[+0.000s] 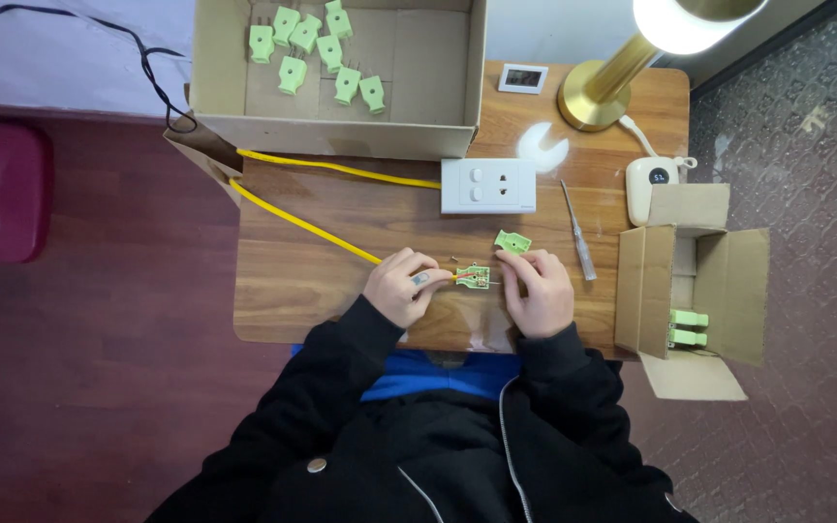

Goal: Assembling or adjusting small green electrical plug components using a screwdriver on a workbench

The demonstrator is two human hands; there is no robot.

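Down on the wooden counter (293,281), the left hand (401,288) pinches the end of a yellow cable (312,229) against an opened green plug base (474,277), while the right hand (540,291) closes its fingers on the base's other side — its separate green cover (512,241) lies just above, near a screwdriver (577,230) and a white socket (488,185).

I see a bright lamp head (695,19) at the top right; it is blown out to pure white. It throws a white glare spot (542,147) on the wooden counter (293,281). The middle is evenly lit and sharp. The floor (99,387) on the left is dimmer. Small parts look a little soft.
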